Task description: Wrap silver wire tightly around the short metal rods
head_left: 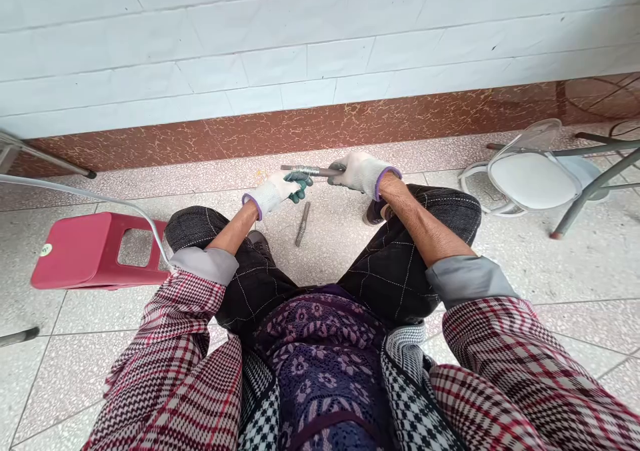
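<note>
I sit with my knees apart, both hands in white gloves with green palms and purple cuffs. My right hand (361, 170) is closed round one end of a grey metal rod (309, 169) that lies level between my hands. Fingers of my left hand (277, 190) pinch the rod from below near its middle. A second, shorter metal rod (302, 223) lies on the speckled floor tiles between my feet, just under my hands.
A red plastic stool (90, 250) stands at my left knee, with a pale hose (80, 194) curving over it. To the right, a white fan guard (531, 171) lies on the floor beside grey metal legs (595, 187). A tiled wall (320, 51) rises ahead.
</note>
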### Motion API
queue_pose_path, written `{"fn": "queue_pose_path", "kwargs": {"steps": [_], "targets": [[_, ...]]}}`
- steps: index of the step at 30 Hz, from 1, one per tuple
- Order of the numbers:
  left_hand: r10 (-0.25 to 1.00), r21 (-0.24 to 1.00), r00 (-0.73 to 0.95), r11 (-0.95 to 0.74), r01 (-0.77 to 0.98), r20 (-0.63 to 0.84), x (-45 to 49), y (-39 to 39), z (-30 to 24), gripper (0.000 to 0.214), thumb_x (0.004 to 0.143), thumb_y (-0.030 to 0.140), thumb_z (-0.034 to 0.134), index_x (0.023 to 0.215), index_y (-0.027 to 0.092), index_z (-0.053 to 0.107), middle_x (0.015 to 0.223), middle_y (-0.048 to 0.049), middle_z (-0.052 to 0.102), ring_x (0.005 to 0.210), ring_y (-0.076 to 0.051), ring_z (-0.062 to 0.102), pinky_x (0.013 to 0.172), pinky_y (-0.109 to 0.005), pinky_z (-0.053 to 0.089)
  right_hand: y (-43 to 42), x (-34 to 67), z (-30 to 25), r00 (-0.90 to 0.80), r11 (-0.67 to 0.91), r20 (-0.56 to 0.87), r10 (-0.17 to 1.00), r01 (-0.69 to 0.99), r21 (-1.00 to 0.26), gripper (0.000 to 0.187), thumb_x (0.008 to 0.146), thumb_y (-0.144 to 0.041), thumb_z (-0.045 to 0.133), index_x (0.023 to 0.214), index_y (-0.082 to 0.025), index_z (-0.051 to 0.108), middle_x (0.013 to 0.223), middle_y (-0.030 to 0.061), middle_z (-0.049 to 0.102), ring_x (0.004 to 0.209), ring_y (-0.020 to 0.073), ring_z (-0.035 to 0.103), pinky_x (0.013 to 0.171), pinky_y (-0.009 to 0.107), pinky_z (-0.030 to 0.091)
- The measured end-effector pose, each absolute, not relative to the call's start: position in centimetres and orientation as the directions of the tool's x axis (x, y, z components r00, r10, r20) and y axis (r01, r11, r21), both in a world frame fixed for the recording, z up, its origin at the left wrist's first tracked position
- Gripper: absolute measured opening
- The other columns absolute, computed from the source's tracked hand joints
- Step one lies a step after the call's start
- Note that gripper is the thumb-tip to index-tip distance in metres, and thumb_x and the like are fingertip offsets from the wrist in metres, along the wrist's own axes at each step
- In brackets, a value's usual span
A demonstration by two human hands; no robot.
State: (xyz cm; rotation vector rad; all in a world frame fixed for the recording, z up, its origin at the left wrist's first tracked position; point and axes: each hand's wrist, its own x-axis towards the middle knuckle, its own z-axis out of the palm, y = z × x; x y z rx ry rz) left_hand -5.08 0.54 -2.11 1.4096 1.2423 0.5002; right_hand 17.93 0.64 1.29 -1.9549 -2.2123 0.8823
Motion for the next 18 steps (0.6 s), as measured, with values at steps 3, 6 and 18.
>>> {"fn": "queue_pose_path", "kwargs": {"steps": [3, 6, 18], "targets": [[0.863, 0.927, 0.386, 0.213, 0.309, -0.327, -5.2, 0.9, -1.8, 0.006, 0.096, 0.02, 0.07, 0.102, 0.02, 0.073, 0.074, -0.004, 0.073, 0.082, -0.018, 0.068, 0.08, -0.037, 0.054, 0.1, 17.6, 2.1, -0.165, -0.054, -0.322, 0.932, 0.817, -0.573, 0.03, 0.091, -0.029, 0.073, 0.118, -0.017, 0.081, 0.065, 0.0, 0.059, 0.052, 0.0142, 0.053, 0.048, 0.028, 0.041], [0.85, 0.948, 0.428, 0.236, 0.215, -0.309, -5.5, 1.0, -1.4, 0.007, 0.094, 0.018, 0.072, 0.101, 0.019, 0.072, 0.076, -0.0043, 0.074, 0.086, -0.019, 0.07, 0.083, -0.037, 0.055, -0.5, 17.3, 2.3, -0.165, -0.107, -0.322, 0.932, 0.726, -0.679, 0.029, 0.091, -0.026, 0.073, 0.116, -0.015, 0.08, 0.065, -0.0003, 0.058, 0.049, 0.0124, 0.05, 0.043, 0.026, 0.042], [0.855, 0.922, 0.427, 0.136, 0.362, -0.294, -5.4, 0.3, -1.2, 0.015, 0.095, 0.001, 0.068, 0.108, 0.008, 0.07, 0.094, -0.0107, 0.077, 0.096, -0.021, 0.065, 0.088, -0.04, 0.054, -1.7, 17.3, 3.5, -0.297, -0.088, -0.288, 0.91, 0.542, -0.836, 0.022, 0.092, -0.023, 0.074, 0.112, -0.014, 0.082, 0.065, -0.0031, 0.058, 0.049, 0.007, 0.046, 0.043, 0.021, 0.036]]}}
